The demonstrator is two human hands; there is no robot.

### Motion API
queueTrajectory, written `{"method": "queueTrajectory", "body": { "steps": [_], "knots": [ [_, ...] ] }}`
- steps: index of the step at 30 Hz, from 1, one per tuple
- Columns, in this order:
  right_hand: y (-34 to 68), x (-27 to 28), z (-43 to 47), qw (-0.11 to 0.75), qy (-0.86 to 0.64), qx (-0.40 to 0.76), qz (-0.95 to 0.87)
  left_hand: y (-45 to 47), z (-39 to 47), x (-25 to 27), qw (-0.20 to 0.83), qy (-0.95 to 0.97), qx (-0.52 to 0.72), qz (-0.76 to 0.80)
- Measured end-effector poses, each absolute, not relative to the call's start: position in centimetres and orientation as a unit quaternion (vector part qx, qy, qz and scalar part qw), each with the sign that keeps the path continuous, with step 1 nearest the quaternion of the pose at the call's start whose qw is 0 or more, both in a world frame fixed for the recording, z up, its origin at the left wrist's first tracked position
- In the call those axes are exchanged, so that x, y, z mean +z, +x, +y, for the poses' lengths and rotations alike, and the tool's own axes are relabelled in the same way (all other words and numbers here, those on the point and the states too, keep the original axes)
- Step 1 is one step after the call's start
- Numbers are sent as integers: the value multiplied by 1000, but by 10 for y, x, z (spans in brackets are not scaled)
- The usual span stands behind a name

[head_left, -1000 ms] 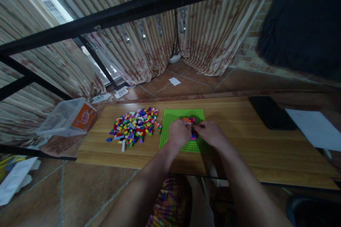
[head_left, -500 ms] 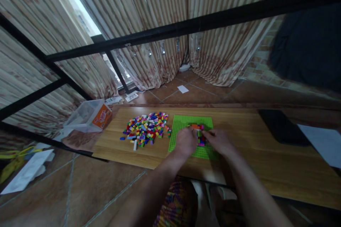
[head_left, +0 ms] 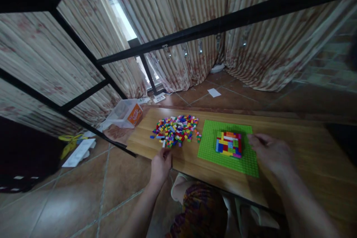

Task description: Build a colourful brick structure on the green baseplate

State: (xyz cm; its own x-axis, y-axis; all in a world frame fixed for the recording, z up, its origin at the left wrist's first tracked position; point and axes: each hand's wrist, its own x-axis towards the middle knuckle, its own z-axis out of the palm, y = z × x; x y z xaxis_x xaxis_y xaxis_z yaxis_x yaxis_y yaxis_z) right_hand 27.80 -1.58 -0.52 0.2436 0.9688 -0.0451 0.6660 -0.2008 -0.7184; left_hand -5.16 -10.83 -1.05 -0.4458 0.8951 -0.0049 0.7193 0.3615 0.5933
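Observation:
A bright green studded baseplate lies on the wooden table, carrying a low, roughly square block of multicoloured toy bricks. My right hand is over the plate's right edge, just right of the brick block. Its fingers are curled together, and anything between them is too small to make out. My left hand is at the table's front edge, below the loose brick pile. Its fingers are drawn together close to a white brick; whether they hold anything is hidden.
A clear plastic box with an orange label stands beyond the table's left end. A dark flat object lies at the far right of the wooden table. Black metal bars run behind, before striped curtains.
Both hands have come away from the brick block, leaving it uncovered. My left hand has moved left towards the loose pile; my right hand is off to the right. The view has turned left.

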Motion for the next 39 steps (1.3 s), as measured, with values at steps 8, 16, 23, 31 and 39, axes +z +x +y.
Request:
{"method": "queueTrajectory", "body": {
  "steps": [8, 16, 23, 31, 39],
  "knots": [
    [272, -3, -14, 251, -744, 236, -572, -74, -94, -22, 113, 437, 266, 852],
    [269, -5, -12, 231, -748, 219, -582, -82, -85, -24, 119, 441, 243, 856],
    [263, -4, -14, 213, -727, 221, -614, -81, -79, -27, 120, 441, 256, 851],
    [262, -2, -12, 188, -733, 217, -617, -70, -76, -27, 111, 446, 314, 831],
    [261, -13, -12, 238, -698, 202, -645, -61, -41, -18, 57, 492, 308, 812]
  ]
}}
